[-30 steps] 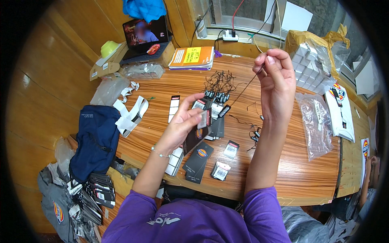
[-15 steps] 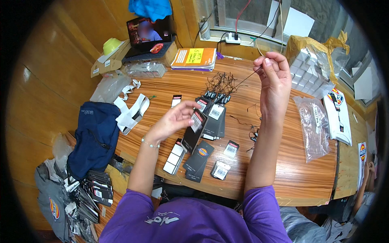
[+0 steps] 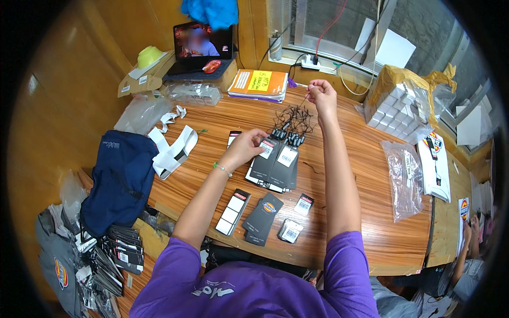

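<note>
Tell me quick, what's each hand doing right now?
Left hand: closed on a dark hang tag.
Right hand: pinched shut on a thin black string.

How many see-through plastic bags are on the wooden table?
3. One clear bag lies at the right of the table, one sits by the laptop, and one lies above the navy bag. More may be hidden.

Single head-worn fisheye view, looking steeply down at wooden table (image 3: 371,175) from close above (edges bend toward rim).
</note>
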Available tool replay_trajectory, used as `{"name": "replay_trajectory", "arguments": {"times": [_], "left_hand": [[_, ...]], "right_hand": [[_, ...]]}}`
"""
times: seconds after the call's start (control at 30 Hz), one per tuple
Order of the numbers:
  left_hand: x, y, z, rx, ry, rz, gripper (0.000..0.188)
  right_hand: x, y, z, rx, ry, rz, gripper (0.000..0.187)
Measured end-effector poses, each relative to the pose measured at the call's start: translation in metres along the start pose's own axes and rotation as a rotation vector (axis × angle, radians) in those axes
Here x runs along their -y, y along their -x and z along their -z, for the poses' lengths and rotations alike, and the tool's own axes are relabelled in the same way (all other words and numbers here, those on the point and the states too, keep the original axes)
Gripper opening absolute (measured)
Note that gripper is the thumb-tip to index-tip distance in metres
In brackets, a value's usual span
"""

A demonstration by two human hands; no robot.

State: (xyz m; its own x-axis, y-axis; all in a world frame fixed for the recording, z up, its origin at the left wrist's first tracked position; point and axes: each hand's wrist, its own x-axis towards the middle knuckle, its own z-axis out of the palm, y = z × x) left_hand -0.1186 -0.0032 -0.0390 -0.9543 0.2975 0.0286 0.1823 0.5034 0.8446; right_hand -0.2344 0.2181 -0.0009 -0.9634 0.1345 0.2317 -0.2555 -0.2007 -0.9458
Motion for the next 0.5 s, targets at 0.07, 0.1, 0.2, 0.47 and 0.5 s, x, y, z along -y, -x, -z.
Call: {"name": "replay_trajectory", "arguments": {"times": [0.07,0.1,0.2,0.47,0.5], "left_hand": [[0.007,0.005,-0.001,-0.057,-0.085,-0.107,0.035],[0.006,0.008,0.0,-0.06,-0.116,-0.077,0.042],[-0.002,0.024,0.004,-0.175,-0.046,-0.031,0.049],[-0.022,0.096,0.034,0.234,-0.107,-0.01,0.058],[-0.015,0.104,0.037,0.335,-0.261,-0.179,0.066]], "right_hand": [[-0.013,-0.008,-0.006,-0.013,0.061,-0.066,0.005],[-0.02,-0.01,-0.009,-0.047,0.138,-0.074,0.004],[-0.041,-0.02,-0.013,-0.042,0.204,-0.099,0.005],[-0.07,-0.034,-0.002,0.021,0.265,-0.3,0.027],[-0.067,-0.029,-0.001,0.054,0.362,-0.273,0.039]]}}
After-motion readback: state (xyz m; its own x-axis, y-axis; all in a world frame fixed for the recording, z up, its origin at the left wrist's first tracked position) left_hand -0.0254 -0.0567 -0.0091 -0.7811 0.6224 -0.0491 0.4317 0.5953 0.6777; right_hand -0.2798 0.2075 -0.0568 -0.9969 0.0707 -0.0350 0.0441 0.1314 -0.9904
